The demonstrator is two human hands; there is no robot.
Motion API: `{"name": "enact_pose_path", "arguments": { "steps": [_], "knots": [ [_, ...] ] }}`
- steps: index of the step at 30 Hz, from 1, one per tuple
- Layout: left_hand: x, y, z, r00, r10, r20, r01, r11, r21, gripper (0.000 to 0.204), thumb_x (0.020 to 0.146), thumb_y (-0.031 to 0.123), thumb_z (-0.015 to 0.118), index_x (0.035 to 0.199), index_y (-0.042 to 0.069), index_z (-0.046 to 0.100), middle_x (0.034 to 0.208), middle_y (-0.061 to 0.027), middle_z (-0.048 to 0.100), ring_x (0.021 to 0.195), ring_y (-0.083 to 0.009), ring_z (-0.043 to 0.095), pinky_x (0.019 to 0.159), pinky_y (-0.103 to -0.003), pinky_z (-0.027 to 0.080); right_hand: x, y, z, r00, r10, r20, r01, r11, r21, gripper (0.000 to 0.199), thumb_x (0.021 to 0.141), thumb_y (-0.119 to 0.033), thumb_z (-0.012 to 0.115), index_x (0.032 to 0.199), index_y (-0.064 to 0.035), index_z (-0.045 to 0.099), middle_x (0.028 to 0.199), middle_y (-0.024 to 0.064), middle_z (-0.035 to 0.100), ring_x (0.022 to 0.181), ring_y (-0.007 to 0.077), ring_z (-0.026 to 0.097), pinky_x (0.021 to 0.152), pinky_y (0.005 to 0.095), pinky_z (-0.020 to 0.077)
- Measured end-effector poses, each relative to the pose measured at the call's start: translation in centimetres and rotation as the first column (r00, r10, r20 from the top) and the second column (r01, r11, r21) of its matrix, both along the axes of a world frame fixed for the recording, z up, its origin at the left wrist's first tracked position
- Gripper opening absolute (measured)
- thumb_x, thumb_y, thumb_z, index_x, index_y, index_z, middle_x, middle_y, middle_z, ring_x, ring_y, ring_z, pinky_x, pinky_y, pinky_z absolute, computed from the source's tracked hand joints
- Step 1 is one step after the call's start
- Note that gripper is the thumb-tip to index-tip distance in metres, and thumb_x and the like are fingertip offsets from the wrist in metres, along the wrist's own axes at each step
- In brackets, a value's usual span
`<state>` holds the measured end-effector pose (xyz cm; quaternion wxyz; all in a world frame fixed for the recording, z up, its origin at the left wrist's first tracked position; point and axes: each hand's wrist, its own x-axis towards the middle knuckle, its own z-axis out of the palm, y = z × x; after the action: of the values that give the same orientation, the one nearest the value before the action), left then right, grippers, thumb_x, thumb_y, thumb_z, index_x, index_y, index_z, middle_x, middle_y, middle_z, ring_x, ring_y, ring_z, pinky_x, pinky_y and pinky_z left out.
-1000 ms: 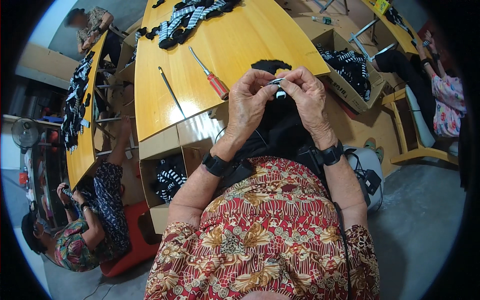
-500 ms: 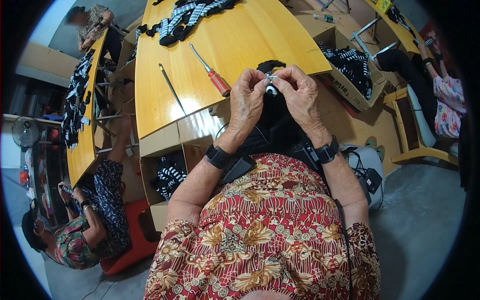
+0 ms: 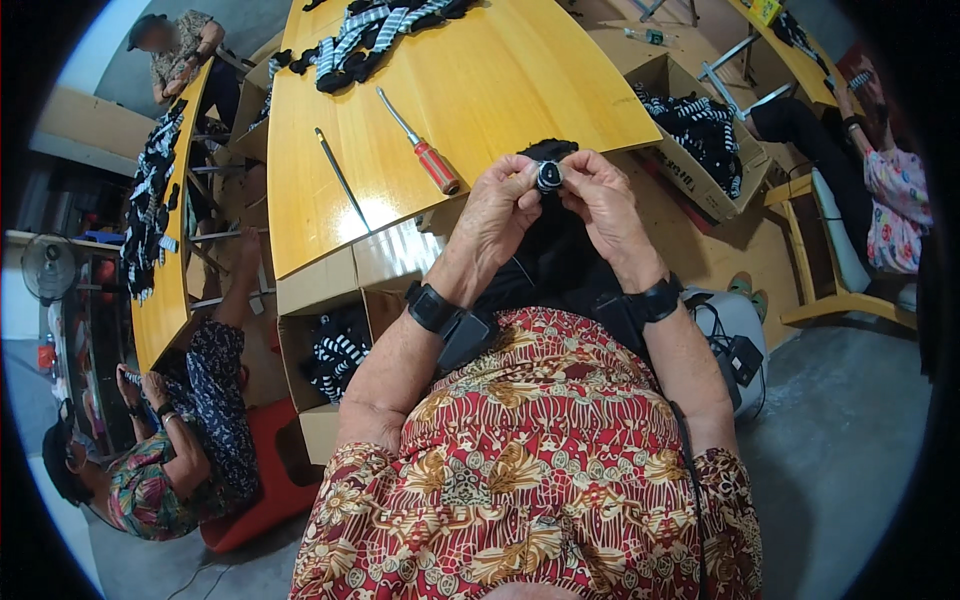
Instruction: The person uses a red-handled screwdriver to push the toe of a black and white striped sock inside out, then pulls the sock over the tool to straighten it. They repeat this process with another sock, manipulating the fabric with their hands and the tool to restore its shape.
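Between my two hands, just past the table's near edge, is a small bunched black-and-white knit piece [image 3: 549, 177], with a round end facing up. My left hand [image 3: 503, 203] pinches its left side and my right hand [image 3: 598, 200] its right side, both with fingers closed. More black fabric [image 3: 550, 150] shows just beyond the fingertips; whether it belongs to the same piece I cannot tell. On the table left of my hands lie a screwdriver with a red handle [image 3: 436, 168] and a thin dark rod [image 3: 342, 178].
A heap of striped knit pieces [image 3: 375, 45] lies at the far side of the yellow table [image 3: 520, 75]. Cardboard boxes of similar pieces stand at right [image 3: 740, 205] and lower left [image 3: 320, 432]. Co-workers sit at side tables; a plastic chair [image 3: 755, 335] holds cables.
The knit piece has been turned and raised a little, so its round end now faces up between my fingertips. My hands have come closer around it; the screwdriver and rod stay put.
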<state>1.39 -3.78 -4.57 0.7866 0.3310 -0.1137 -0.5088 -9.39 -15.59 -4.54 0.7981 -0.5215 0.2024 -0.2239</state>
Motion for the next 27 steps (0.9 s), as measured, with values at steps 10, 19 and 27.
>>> {"name": "enact_pose_path", "arguments": {
  "steps": [10,19,27],
  "knots": [
    [1.0,1.1,2.0,0.898,-0.024,0.440,-0.001,0.998,0.055,0.029,0.087,0.009,0.067,0.113,0.001,0.056,0.095,-0.0036,0.064,0.079,-0.0097,0.061,0.071,-0.021,0.051,-0.4,0.5,0.8,0.982,0.094,0.164,-0.110,0.990,0.089,0.006,0.088,-0.009,0.065,0.092,-0.0077,0.060,0.082,-0.0028,0.060,0.074,0.0038,0.054,0.067,0.0181,0.0439],
    [-1.2,0.4,3.2,0.651,0.142,0.746,-0.313,0.945,0.093,0.016,0.088,0.010,0.067,0.099,0.000,0.062,0.087,-0.0018,0.064,0.073,-0.0065,0.057,0.065,-0.020,0.047,-0.5,0.6,2.0,0.970,-0.052,0.238,0.100,0.975,-0.197,0.006,0.086,-0.003,0.065,0.089,-0.0046,0.060,0.083,-0.0016,0.060,0.077,0.0048,0.056,0.074,0.0202,0.0462],
    [-1.6,0.6,3.7,0.758,0.233,0.609,-0.301,0.953,0.010,0.010,0.089,0.010,0.064,0.091,0.001,0.060,0.081,-0.0001,0.060,0.073,-0.0065,0.054,0.066,-0.020,0.045,-0.4,0.6,2.1,0.941,-0.007,0.338,0.029,0.998,-0.060,0.008,0.086,-0.002,0.066,0.090,-0.0052,0.060,0.083,-0.0003,0.062,0.079,0.0066,0.057,0.075,0.0217,0.0467]
  ]
}}
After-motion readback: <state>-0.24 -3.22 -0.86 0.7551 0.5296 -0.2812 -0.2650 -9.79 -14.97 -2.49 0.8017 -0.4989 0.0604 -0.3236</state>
